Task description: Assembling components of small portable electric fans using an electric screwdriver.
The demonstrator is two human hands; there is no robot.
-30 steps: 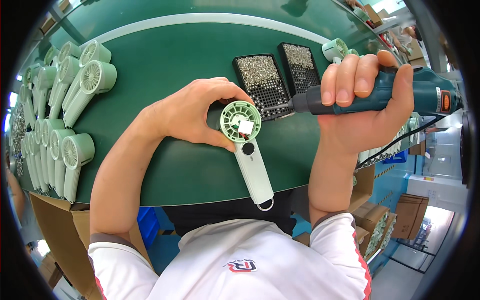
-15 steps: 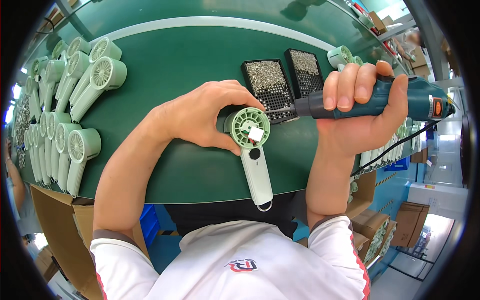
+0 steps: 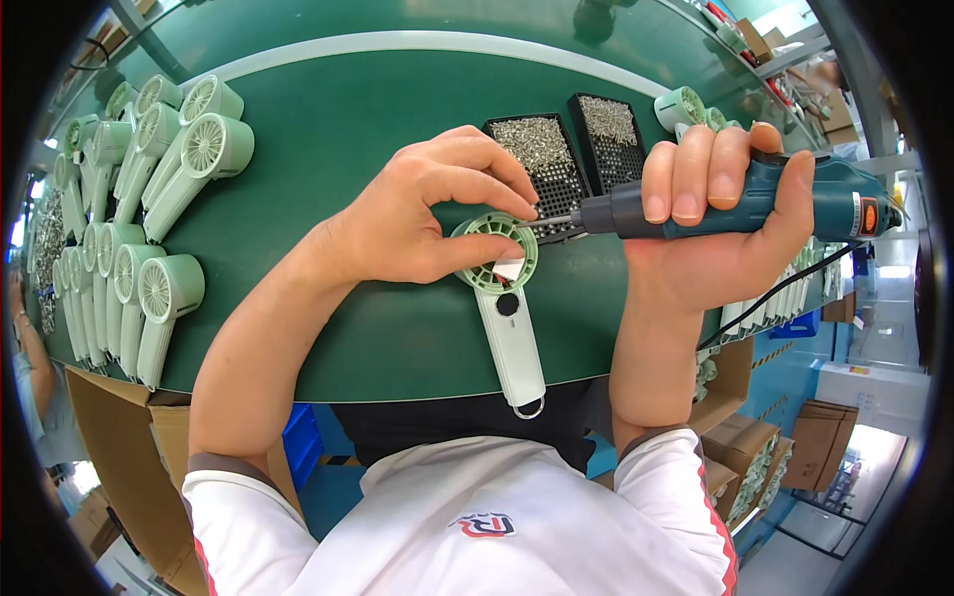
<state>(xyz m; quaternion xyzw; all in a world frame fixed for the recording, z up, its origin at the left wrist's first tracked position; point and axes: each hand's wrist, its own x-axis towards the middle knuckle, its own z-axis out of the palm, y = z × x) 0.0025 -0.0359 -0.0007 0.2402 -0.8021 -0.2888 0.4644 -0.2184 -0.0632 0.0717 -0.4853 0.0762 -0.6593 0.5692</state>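
A pale green and white handheld fan [image 3: 513,348] lies on the bench before me, handle toward me, its round head showing green ribs inside. Inside the head sits a small white square piece [image 3: 508,268] with a bit of red wire. My left hand [image 3: 412,204] is closed at the head, thumb reaching across the opening to the white piece, fingertips by the far rim. My right hand [image 3: 711,219] grips a dark teal electric screwdriver [image 3: 830,199], held level. Its thin bit points left and meets the upper right of the fan's rim, close to my left fingertips.
Two black perforated trays [image 3: 563,184] of small metal screws stand just beyond the fan. Several similar fans [image 3: 169,288] are lined up at the left, with more [image 3: 682,103] at the right. A cable [image 3: 780,293] trails from the screwdriver. Cardboard boxes [image 3: 119,457] stand below the bench edge.
My left thumb has moved from the near side of the head onto its opening, and my left fingers have come over toward the bit tip. The screwdriver has barely shifted.
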